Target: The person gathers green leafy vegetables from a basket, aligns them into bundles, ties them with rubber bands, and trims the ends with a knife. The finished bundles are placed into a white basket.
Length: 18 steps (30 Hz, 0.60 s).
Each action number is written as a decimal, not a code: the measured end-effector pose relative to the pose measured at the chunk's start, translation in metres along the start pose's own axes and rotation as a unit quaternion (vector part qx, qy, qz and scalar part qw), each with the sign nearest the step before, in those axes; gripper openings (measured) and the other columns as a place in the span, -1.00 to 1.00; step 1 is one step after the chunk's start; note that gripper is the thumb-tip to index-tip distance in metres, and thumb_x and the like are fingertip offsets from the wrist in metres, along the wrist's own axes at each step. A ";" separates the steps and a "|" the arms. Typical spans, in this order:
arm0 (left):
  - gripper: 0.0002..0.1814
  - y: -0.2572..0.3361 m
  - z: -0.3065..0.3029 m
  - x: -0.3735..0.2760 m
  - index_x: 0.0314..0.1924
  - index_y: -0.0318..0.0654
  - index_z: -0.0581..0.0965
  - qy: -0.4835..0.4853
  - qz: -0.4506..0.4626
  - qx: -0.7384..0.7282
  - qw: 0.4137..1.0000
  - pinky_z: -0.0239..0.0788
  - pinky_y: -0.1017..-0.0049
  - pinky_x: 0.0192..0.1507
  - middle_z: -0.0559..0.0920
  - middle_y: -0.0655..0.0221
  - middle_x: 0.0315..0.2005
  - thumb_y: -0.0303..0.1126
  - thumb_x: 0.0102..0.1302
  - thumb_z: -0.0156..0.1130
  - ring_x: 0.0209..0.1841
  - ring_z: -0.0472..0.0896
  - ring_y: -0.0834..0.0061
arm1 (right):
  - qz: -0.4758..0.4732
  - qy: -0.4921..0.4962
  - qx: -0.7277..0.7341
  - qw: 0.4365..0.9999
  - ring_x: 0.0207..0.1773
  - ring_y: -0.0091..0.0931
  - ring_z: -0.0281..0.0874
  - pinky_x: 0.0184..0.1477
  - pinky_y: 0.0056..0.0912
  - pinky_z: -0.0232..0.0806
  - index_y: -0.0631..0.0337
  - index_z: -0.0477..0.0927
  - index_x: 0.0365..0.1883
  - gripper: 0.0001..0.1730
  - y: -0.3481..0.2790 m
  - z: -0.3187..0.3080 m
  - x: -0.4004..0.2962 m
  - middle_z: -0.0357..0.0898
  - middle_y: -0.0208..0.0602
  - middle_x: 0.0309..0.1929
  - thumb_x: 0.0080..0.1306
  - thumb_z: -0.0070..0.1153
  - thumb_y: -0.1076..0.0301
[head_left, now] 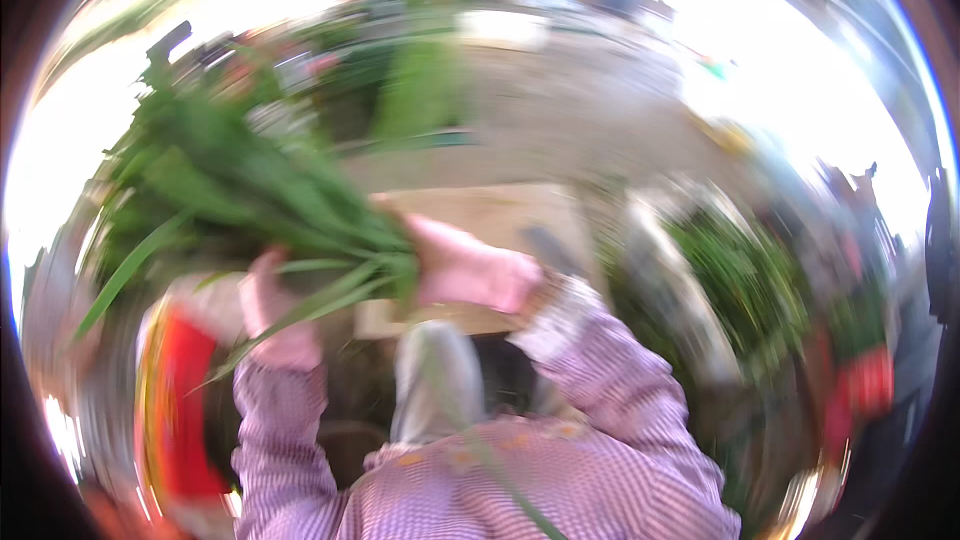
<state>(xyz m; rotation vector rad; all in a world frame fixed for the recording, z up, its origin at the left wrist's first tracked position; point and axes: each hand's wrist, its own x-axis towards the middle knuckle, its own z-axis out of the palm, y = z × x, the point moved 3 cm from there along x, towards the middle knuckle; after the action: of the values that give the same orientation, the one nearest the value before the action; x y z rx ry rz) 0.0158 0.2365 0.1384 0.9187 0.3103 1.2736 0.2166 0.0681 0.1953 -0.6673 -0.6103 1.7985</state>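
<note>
A big bundle of long, flat green leaves [247, 172] fans out to the upper left, blurred by motion. Its narrow end is gripped by my right hand [472, 262], whose fingertips are partly hidden behind the leaves. My left hand [281, 315] cups the bundle from below, with most of its fingers covered by foliage. Beneath my right hand lies a pale, flat board [495, 202]. A dark blade, apparently a knife [551, 247], rests on the board's right side, its handle not visible. One loose leaf blade [517, 487] crosses my shirt front.
To the right, a whitish sack [682, 292] lies beside more long green leaves [739, 277]. A red and yellow bag [187, 397] stands by my left forearm. Ahead, a blurred green heap [420, 82] sits on the bare floor [570, 105]. My knee [435, 382] is close to the board.
</note>
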 end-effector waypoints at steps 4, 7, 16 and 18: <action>-0.45 -0.075 0.093 0.058 0.41 -0.31 0.55 -0.161 -0.168 -0.120 0.965 0.56 0.04 0.41 0.65 0.05 0.35 -0.08 0.62 0.15 0.36 0.65 0.08 | -0.282 0.233 -0.556 0.747 0.23 -0.37 0.73 0.25 -0.15 0.59 0.06 0.16 0.72 0.20 -0.046 -0.021 -0.140 0.70 -0.17 0.30 0.19 0.62 0.35; -0.41 -0.148 0.234 0.017 0.43 -0.26 0.56 -0.240 -0.198 -0.069 0.948 0.35 -0.08 0.56 0.58 0.04 0.44 -0.10 0.54 0.19 0.46 0.56 0.06 | -0.209 0.408 -0.485 0.745 -0.15 -0.39 0.86 -0.20 -0.36 0.73 0.10 0.11 0.71 0.37 -0.039 -0.017 -0.252 0.76 -0.01 0.08 0.00 0.72 0.53; -0.48 -0.242 0.348 -0.288 0.42 -0.15 0.61 -0.571 -0.552 -0.237 0.559 0.50 0.17 0.43 0.65 0.17 0.38 -0.20 0.54 0.37 0.34 0.66 0.09 | -0.248 0.739 -0.575 0.247 0.16 -0.05 0.71 0.28 -0.03 0.52 0.18 0.56 0.41 0.08 0.202 0.088 -0.492 0.73 0.02 0.07 -0.13 0.70 0.07; -0.49 -0.253 0.347 -0.337 0.43 -0.14 0.60 -0.802 -0.126 -0.071 0.580 0.49 0.19 0.45 0.65 0.18 0.38 -0.26 0.55 0.38 0.34 0.66 0.13 | -0.138 0.817 -0.535 0.164 0.26 -0.03 0.60 0.34 0.06 0.40 0.13 0.43 0.57 0.22 0.285 0.124 -0.529 0.62 0.02 0.17 -0.07 0.70 -0.01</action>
<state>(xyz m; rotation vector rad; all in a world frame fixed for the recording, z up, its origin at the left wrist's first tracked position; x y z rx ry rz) 0.3140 -0.2161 0.0756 1.4500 -1.0740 -0.1779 0.0840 -0.5302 0.1665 -2.4854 -0.1306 -0.8605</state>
